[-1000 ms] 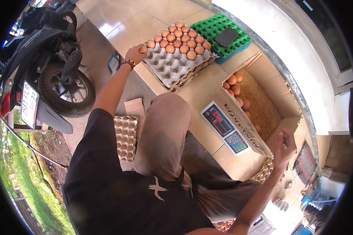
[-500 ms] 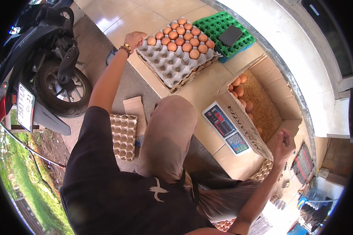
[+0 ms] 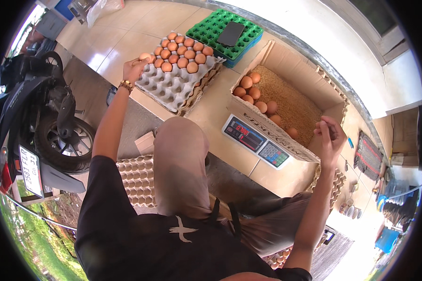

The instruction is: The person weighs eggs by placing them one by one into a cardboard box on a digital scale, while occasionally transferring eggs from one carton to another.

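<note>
Brown eggs; grey carton; green tray; red-striped mat

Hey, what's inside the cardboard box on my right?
Inside the cardboard box are several brown eggs, mostly along its left and near sides, on tan, grainy bedding. Anything buried in that bedding, and the box's bottom beneath it, is covered.
</note>
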Motion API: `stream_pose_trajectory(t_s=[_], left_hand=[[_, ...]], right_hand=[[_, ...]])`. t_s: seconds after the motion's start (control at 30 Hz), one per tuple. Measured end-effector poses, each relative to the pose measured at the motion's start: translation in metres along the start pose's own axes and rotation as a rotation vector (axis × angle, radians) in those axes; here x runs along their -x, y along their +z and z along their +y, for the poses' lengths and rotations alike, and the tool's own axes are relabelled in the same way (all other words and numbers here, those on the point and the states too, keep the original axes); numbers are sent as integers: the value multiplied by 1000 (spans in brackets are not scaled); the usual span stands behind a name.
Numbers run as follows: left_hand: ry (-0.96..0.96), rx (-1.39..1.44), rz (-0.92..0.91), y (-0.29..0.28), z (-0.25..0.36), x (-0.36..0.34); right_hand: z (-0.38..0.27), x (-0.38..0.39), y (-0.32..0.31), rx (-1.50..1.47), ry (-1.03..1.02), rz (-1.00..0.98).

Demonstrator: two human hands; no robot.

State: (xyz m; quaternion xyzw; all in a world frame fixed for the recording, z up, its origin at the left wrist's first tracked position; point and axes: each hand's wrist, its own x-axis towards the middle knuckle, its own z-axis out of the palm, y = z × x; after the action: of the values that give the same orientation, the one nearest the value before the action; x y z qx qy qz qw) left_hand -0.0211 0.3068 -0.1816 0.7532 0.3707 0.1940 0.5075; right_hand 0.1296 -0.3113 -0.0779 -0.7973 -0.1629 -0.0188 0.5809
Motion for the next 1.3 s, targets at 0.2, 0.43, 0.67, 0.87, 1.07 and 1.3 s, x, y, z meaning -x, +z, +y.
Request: stream_pose_trajectory(t_s=[0.2,0.43,0.67,0.87,1.07,1.3], left_hand=[[279,158,-671,74,162,110],[983,-242,-860,200,243,211],[173,168,-1065,242,248,231],[-120,415,-1146,243,238,230],[81,376,-1090,238,207,238],[1076,12,-501,215,201,312]], right_hand=[[-20,7,26,-401,155,-230],[-56,24,72,-673,197,-346],[-20,16,67,-819,357,-3],[-32,12,73,-134,29,-218],[-40,19,81,117,-44,-295],[10,-57,62,127,430,-258]])
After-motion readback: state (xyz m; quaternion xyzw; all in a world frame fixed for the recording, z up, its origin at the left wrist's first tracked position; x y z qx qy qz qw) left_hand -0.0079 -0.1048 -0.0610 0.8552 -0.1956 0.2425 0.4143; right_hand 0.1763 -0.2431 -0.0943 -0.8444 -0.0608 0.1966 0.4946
